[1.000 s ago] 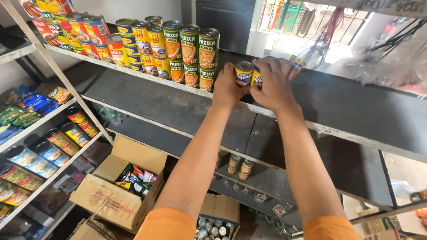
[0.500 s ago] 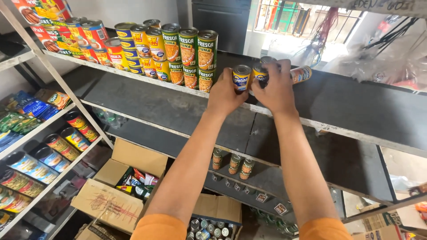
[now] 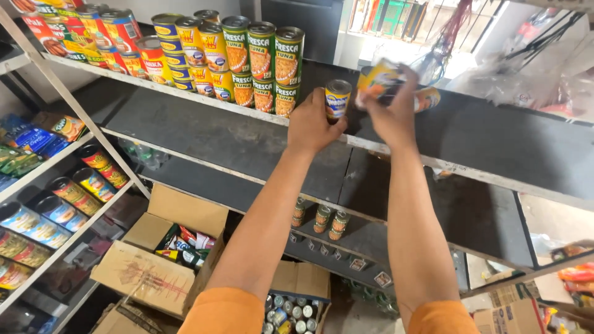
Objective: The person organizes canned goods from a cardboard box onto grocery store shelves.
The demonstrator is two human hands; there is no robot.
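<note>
1. Head view, looking down at a dark metal shelf point(image 3: 495, 148) with both arms reaching out to it.
2. Left hand point(image 3: 312, 127) is wrapped around a small yellow-and-blue can point(image 3: 338, 99) that stands upright on the shelf, right near the front edge.
3. Right hand point(image 3: 391, 111) is closed on a second small can point(image 3: 378, 80), lifted and tilted, kinda blurry. The hands are close together but not touching.
4. Just behind the right hand there's another can lying on its side point(image 3: 428, 99), orange-yellow label, on the same shelf.
5. Left of the upright can is a double-stacked row of tall cans with green-and-orange labels point(image 3: 263, 62), just beside it.
6. Further left, yellow-labelled cans point(image 3: 185, 52), then red-labelled ones point(image 3: 117, 34), all stacked two high.
7. Lower shelf has three little green-and-brown cans point(image 3: 320, 219) standing in a row, well below the hands.
8. On the floor, an open cardboard box point(image 3: 176, 238) has colourful packets in it, red, yellow and green.
9. Another open box point(image 3: 306, 281) between the arms is full of small cans seen from the top, silver lids mostly.
10. Left rack point(image 3: 43, 167) holds cans lying on their sides plus flat blue and green packets higher up.
</note>
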